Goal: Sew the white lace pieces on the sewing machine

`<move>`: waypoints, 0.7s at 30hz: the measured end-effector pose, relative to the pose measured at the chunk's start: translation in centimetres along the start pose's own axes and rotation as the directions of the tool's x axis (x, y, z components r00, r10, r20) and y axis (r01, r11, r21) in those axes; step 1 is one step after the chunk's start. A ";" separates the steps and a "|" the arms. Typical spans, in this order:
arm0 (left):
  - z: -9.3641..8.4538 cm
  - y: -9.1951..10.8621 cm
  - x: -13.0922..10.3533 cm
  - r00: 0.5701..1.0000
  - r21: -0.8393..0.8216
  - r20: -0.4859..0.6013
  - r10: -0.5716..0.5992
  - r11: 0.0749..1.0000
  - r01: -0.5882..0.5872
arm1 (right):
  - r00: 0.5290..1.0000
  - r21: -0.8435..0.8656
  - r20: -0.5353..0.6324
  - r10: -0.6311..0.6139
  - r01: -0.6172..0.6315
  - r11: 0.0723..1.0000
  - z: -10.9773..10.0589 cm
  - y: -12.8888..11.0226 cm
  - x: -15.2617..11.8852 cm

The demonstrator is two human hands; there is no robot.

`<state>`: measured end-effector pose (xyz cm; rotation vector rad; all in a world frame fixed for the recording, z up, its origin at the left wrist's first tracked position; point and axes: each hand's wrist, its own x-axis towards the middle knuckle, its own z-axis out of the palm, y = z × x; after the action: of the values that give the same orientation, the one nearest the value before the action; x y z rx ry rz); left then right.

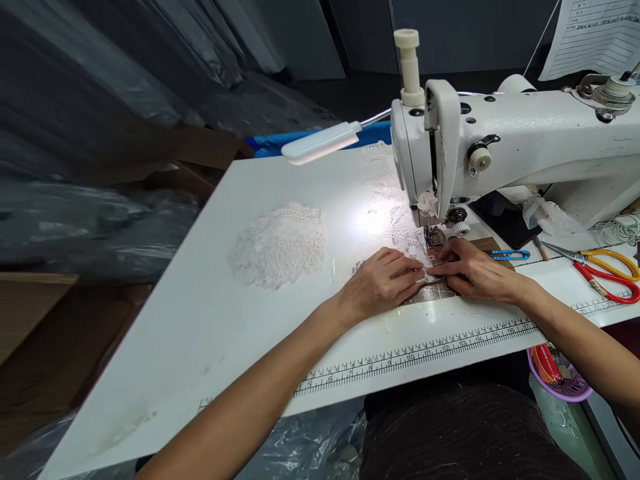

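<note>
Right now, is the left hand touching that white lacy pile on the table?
Apart. The head view shows a bit of bare tabletop between the left hand and the white lacy pile.

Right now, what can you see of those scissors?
The scissors lie on the white table, towards its right, by the printed ruler. One handle is yellow, the other red with a pale mark. The metallic-looking blades point left; whether they are closed is unclear. Nothing grips them.
</note>
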<state>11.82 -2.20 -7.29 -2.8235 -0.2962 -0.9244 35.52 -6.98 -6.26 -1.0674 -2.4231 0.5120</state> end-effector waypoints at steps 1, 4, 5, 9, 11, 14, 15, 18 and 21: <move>-0.1 0.0 0.0 1.000 -0.003 -0.013 -0.006 1.000 0.006 | 1.000 -0.016 0.003 -0.014 0.014 1.000 0.0 0.0 0.0; -0.6 -0.3 0.0 0.992 -0.019 -0.042 -0.119 0.993 0.118 | 1.000 -0.036 -0.005 -0.027 0.027 0.999 0.1 0.0 0.0; -0.6 -0.4 -0.1 0.983 -0.017 -0.046 -0.178 0.984 0.177 | 0.999 -0.036 -0.008 -0.032 0.032 0.999 0.1 0.0 0.0; -0.5 -0.6 -0.2 0.962 -0.014 -0.011 -0.273 0.962 0.273 | 0.998 -0.041 -0.030 -0.046 0.045 0.998 0.2 0.1 0.0; -0.3 -0.7 -0.3 0.968 -0.013 0.033 -0.247 0.969 0.248 | 0.998 -0.041 -0.042 -0.053 0.051 0.998 0.3 0.1 0.0; -0.1 -0.7 -0.4 0.973 -0.003 0.079 -0.219 0.976 0.220 | 0.997 -0.043 -0.049 -0.060 0.058 0.997 0.3 0.2 -0.1; 0.0 -0.7 -0.5 0.972 -0.003 0.091 -0.215 0.976 0.216 | 0.997 -0.047 -0.049 -0.060 0.057 0.997 0.3 0.2 -0.1; 0.0 -0.8 -0.7 0.964 -0.001 0.131 -0.230 0.973 0.232 | 0.998 -0.057 -0.038 -0.054 0.051 0.997 0.4 0.2 -0.1; -0.1 -0.8 -0.7 0.950 0.010 0.175 -0.257 0.966 0.259 | 0.999 -0.061 -0.033 -0.043 0.041 0.997 0.4 0.1 0.0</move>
<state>11.02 -1.55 -7.50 -2.9309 -0.6993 -0.7219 35.40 -6.99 -6.62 -1.0389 -2.4390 0.4059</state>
